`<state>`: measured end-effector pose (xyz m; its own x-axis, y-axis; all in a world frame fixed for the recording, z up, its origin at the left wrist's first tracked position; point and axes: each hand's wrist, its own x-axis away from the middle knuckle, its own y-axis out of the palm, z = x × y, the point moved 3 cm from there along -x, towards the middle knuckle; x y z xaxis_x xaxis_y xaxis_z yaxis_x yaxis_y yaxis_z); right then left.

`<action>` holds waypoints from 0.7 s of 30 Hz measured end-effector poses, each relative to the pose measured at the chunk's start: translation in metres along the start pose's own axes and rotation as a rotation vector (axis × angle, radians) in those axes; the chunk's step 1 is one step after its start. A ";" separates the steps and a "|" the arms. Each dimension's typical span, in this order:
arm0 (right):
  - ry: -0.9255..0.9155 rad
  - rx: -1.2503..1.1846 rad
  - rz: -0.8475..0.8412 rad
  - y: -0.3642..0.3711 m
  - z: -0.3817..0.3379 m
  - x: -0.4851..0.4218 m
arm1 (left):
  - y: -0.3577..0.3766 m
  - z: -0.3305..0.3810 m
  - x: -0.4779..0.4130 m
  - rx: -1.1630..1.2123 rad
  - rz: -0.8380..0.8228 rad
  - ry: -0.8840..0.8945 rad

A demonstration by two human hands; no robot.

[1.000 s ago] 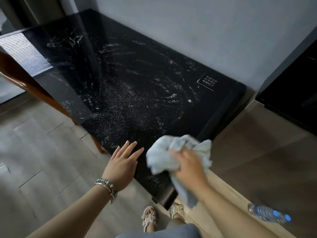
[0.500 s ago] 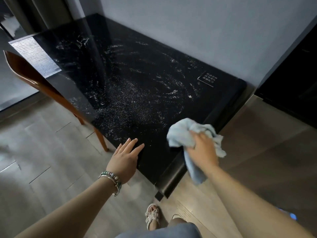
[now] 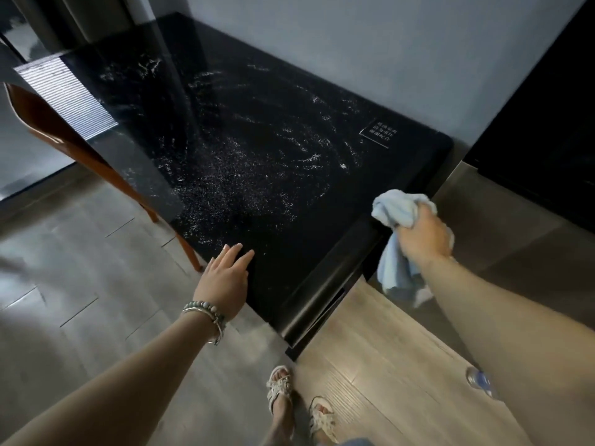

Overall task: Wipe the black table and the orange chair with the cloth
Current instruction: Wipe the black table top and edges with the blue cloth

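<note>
The black table [image 3: 325,239] stretches away from me, its glossy top smeared with white streaks and specks. My left hand [image 3: 223,281] rests flat with straight fingers on the table's near left edge. My right hand [image 3: 423,236] grips a bunched light blue cloth [image 3: 394,209] at the table's right edge, with part of the cloth hanging down beside the edge. The orange chair [image 3: 61,133] stands at the table's left side, its seat mostly hidden under the tabletop.
A grey wall runs along the table's far side. A dark cabinet [image 3: 547,133] stands to the right. A plastic water bottle [image 3: 479,381] lies on the wooden floor by my right arm. My sandalled feet [image 3: 299,403] stand at the table's near corner.
My right hand has carried the cloth from the near part of the tabletop rightward to the table's right edge. My left hand has kept its place on the near edge.
</note>
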<state>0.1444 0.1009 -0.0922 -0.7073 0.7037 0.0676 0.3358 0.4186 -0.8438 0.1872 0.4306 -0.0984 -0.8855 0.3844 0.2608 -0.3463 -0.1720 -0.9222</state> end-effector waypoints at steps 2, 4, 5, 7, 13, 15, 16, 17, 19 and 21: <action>-0.018 -0.126 0.010 -0.011 -0.004 0.001 | 0.002 0.001 0.001 0.005 0.012 -0.009; -0.013 -0.150 -0.031 0.001 -0.022 0.014 | 0.001 0.002 0.001 0.007 0.013 -0.018; -0.021 -0.074 0.039 0.014 -0.032 0.023 | 0.001 0.002 0.000 0.002 0.010 -0.021; -0.049 0.055 0.025 0.040 -0.048 0.060 | 0.001 0.001 -0.001 -0.004 -0.001 -0.029; -0.638 0.233 -0.316 0.069 -0.063 0.128 | 0.000 -0.003 0.000 -0.039 0.023 -0.019; -0.462 0.190 -0.261 0.065 -0.053 0.089 | -0.002 -0.006 0.000 -0.069 -0.007 0.012; -0.312 0.138 -0.220 0.060 -0.050 0.074 | -0.002 -0.008 0.001 -0.088 -0.026 0.035; -0.211 0.121 -0.171 0.058 -0.051 0.072 | -0.001 -0.009 0.002 -0.106 -0.040 0.056; -0.248 0.110 -0.155 0.063 -0.064 0.099 | 0.001 -0.015 0.003 -0.133 -0.063 0.095; -0.418 0.085 -0.233 0.078 -0.077 0.159 | 0.000 -0.023 0.004 -0.137 -0.074 0.155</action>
<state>0.1063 0.2894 -0.1067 -0.9529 0.2983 0.0551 0.0989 0.4773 -0.8732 0.1909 0.4529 -0.1040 -0.7973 0.5283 0.2919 -0.3537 -0.0170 -0.9352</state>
